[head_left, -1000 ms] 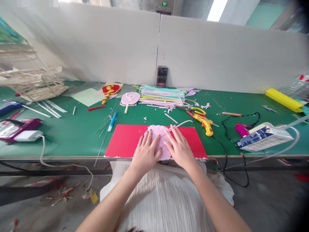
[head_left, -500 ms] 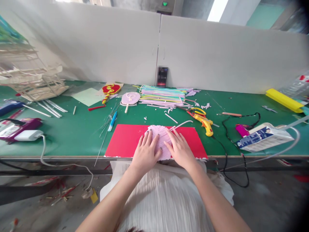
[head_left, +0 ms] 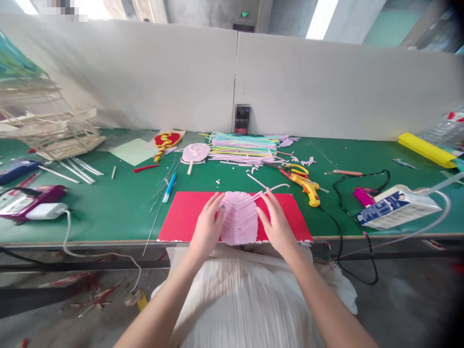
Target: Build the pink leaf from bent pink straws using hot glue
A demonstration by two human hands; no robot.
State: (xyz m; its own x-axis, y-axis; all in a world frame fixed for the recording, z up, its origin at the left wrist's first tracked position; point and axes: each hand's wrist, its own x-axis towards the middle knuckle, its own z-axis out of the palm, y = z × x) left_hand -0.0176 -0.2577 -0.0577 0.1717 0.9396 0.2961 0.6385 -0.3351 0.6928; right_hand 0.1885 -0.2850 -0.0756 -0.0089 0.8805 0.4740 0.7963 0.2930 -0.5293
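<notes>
A pink leaf-shaped piece (head_left: 239, 221) made of straws laid in a herringbone lies on a red sheet (head_left: 181, 215) at the near edge of the green table (head_left: 108, 203). My left hand (head_left: 207, 226) rests at the piece's left edge with its fingers stretched out. At the right edge lies my right hand (head_left: 277, 223), fingers extended, its fingertips by a loose white straw (head_left: 275, 187) that sticks out from the top of the piece. Neither hand grips anything.
A yellow glue gun (head_left: 307, 185) and scissors (head_left: 295, 168) lie to the right, with a black cable, a pink lighter (head_left: 362, 196) and a carton (head_left: 393, 208). Behind are coloured straws (head_left: 244, 145), a pink fan (head_left: 195, 152) and a blue pen (head_left: 169, 186). A wooden rack (head_left: 54, 130) stands at left.
Both hands have slid apart from on top of the pink piece to its left and right edges, uncovering its herringbone middle. The camera has tilted slightly.
</notes>
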